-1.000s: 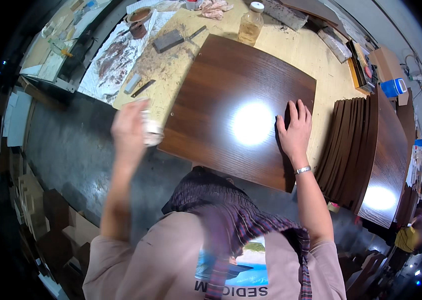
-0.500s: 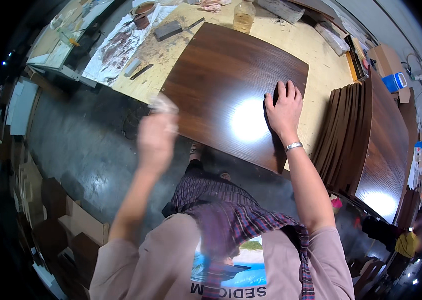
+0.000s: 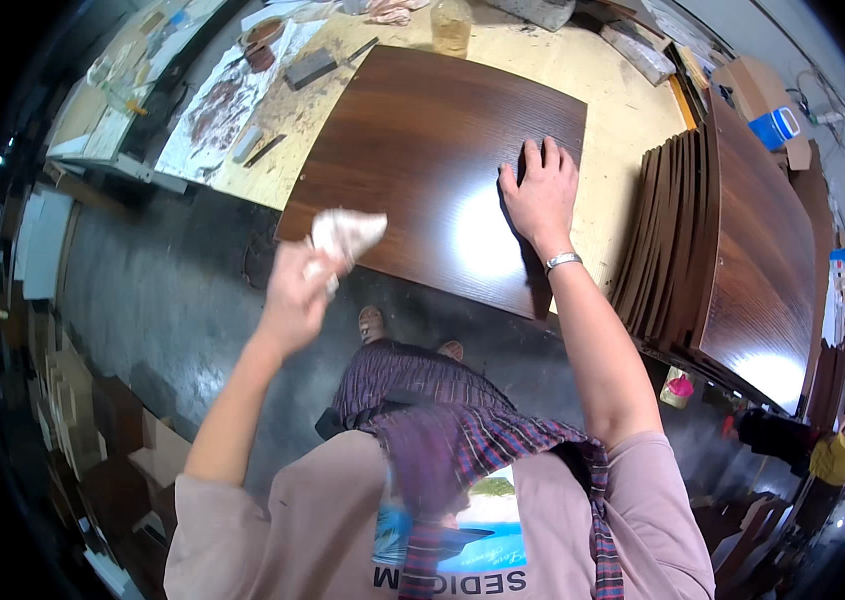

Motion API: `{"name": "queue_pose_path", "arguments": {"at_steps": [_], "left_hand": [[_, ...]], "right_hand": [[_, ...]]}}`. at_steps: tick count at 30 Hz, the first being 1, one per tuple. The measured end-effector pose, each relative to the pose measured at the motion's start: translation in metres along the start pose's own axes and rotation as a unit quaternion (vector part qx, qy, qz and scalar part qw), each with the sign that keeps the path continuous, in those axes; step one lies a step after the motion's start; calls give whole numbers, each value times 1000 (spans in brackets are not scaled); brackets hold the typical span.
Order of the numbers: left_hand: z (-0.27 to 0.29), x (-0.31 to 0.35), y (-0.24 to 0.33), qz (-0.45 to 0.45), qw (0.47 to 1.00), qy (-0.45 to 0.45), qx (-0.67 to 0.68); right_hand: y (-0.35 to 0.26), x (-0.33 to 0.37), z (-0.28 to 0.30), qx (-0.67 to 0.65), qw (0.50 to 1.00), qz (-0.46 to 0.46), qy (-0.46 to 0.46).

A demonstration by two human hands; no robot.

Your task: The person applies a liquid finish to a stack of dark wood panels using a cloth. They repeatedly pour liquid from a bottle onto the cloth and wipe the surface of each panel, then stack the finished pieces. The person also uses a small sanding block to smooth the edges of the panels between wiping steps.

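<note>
A dark brown wood-grain panel [image 3: 413,150] lies flat on the pale worktable, its near edge jutting past the table's front. My left hand [image 3: 298,290] is closed round a bunched white cloth [image 3: 348,232], which sticks up over the panel's near left corner. Whether the cloth touches the panel I cannot tell. My right hand [image 3: 543,197] rests flat on the panel's right side, fingers spread and holding nothing. A bright light reflection lies on the panel beside that hand.
A stack of brown panels [image 3: 668,225] stands at the right. On the worktable [image 3: 623,130] are a dark block [image 3: 311,70], a jar of yellowish liquid [image 3: 451,30], and a stained white sheet [image 3: 208,125] with a brown pot [image 3: 261,45]. Another person [image 3: 828,455] is at far right.
The cloth in my left hand has moved from beyond the panel's left edge to over its near left corner. My right hand stays on the panel. The whole view has shifted slightly.
</note>
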State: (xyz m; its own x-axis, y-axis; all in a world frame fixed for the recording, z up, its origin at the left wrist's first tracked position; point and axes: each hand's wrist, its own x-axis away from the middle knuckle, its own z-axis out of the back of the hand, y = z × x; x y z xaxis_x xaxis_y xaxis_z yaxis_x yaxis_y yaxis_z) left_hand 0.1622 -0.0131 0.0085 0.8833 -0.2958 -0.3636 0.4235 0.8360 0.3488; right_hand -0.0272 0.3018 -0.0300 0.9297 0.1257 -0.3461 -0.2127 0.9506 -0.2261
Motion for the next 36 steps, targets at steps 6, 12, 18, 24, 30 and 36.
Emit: {"name": "queue_pose_path", "arguments": {"at_steps": [6,12,18,24,30,36], "left_hand": [[2,-18,49,-58,988,-47,136],[34,18,-94,24,999,21,-11],[58,-19,-75,-31,995,81,45],[46,-23,-128,-32,992,-12,125],[58,-63,-137,-46,983,57,169],[45,-86,-103,-190,952,18,240]], "right_hand": [[-2,2,0,17,999,-9,31],[-2,2,1,2,1000,-24,-3],[3,0,1,13,1000,-18,-7],[-98,61,53,-37,978,99,-179],[-142,114,32,51,985,108,-122],[-174,153,40,5,996,72,-58]]}}
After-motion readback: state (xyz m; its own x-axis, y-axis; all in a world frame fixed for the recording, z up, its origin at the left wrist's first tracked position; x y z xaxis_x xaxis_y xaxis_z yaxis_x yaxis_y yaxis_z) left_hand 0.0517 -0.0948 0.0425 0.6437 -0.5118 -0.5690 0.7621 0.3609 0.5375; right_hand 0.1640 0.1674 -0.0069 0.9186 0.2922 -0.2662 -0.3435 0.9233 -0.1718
